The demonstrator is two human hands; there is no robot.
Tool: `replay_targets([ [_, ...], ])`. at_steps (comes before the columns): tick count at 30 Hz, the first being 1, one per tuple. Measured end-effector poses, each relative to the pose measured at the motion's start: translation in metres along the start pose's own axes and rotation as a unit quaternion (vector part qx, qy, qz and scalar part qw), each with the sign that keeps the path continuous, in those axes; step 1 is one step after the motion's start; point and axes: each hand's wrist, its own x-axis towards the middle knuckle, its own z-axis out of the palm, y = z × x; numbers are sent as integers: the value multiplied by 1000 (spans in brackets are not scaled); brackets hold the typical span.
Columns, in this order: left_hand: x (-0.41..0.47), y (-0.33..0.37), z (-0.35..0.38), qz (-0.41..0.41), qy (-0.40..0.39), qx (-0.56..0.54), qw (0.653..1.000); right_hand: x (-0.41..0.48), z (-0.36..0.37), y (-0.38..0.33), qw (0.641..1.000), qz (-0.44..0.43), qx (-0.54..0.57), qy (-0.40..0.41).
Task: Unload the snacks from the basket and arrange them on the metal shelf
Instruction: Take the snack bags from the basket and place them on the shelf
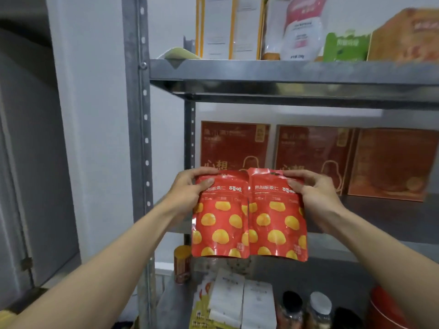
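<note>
The metal shelf (285, 77) looks largely stocked: packets (299, 32) line the top tier, red boxes (235, 143) stand at the back of the middle tier, and jars (318, 307) sit lower down. The left pouch (219, 222) and right pouch (276, 224), edges touching, hang in front of the middle tier, not yet set down. The left hand (187, 186) and right hand (313, 193) each pinch one pouch's top corner, fingers (294, 184) curled over it. The basket is out of view, so what remains is unclear.

Snack bags (249, 214): glossy red foil-like plastic, w/ creases. Shelf (285, 74): dull grey metal, upright perforated. Boxes (235, 146) at back: matt red card.
</note>
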Motion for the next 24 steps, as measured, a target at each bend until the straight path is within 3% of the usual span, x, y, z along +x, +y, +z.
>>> replay_targets([
  [3, 46, -18, 7, 9, -4, -5, 1000, 34, 5, 12, 1000, 15, 2, 18],
  [10, 139, -53, 9, -82, -31, -18, 996, 115, 22, 47, 995, 77, 33, 50],
  [16, 180, -87, -7, -149, -57, 32, 987, 147, 42, 75, 991, 130, -1, 18],
  [24, 191, -108, -15, -170, -81, 112, 976, 158, 64, 100, 987, 137, -84, -24],
])
